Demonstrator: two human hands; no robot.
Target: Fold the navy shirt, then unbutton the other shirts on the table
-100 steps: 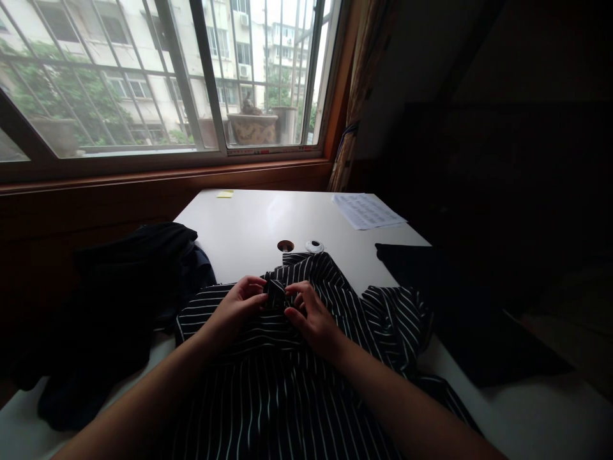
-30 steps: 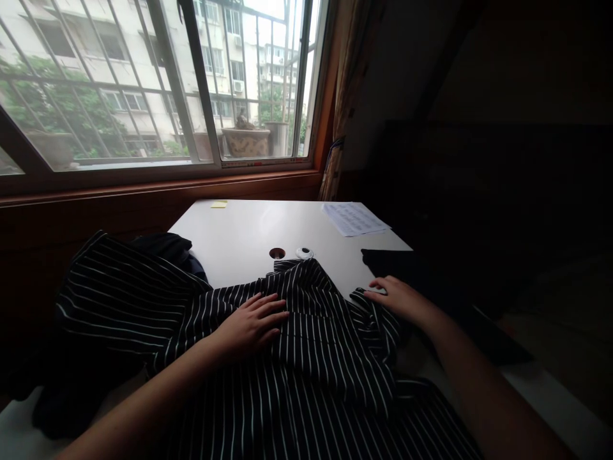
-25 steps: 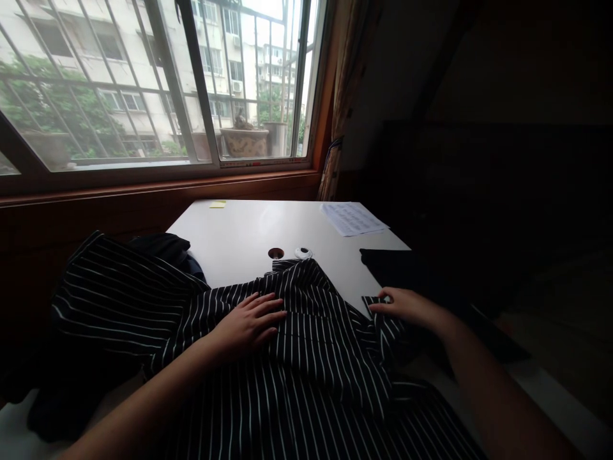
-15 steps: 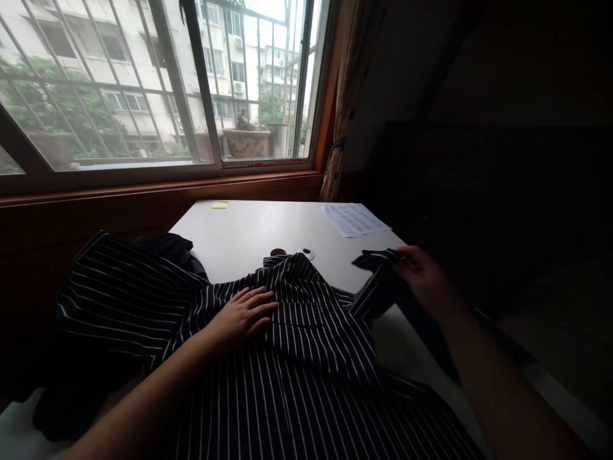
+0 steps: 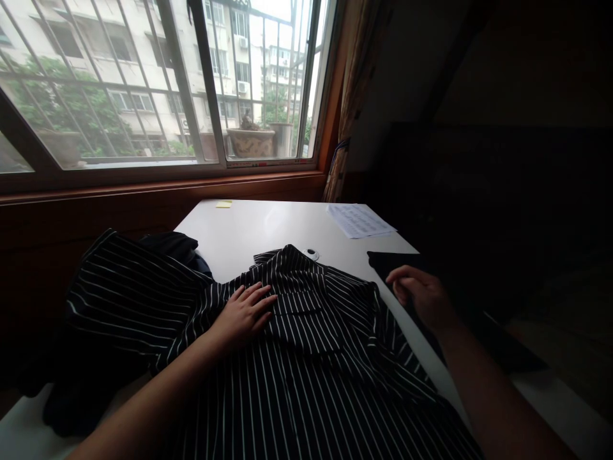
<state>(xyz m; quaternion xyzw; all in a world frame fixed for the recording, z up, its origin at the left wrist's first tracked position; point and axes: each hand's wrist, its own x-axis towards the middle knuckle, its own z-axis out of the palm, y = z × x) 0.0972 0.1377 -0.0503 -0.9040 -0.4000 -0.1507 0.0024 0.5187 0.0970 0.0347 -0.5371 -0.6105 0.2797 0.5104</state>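
Observation:
A black garment with white stripes [image 5: 297, 326] lies spread and wrinkled over the table in front of me. My left hand [image 5: 246, 310] rests flat on its upper part, fingers stretched out and slightly apart. To the right, my right hand [image 5: 419, 294] hovers near the table's right edge with its fingers curled in. No cloth shows in it. A striped sleeve [image 5: 397, 345] hangs down along the garment's right side, below and left of that hand. Behind the hand is a dark flat item [image 5: 390, 259], its kind hard to make out in the shadow.
More dark clothing [image 5: 175, 246] is heaped at the left of the white table [image 5: 268, 223]. Printed sheets [image 5: 359, 220] lie at the far right, a yellow sticky note [image 5: 223, 204] at the far left. A small round white object [image 5: 311, 254] sits beyond the garment. A barred window stands behind.
My right hand has let go of the striped sleeve, which has dropped to the garment's right side. That hand is slightly lower. My left hand has stayed on the garment.

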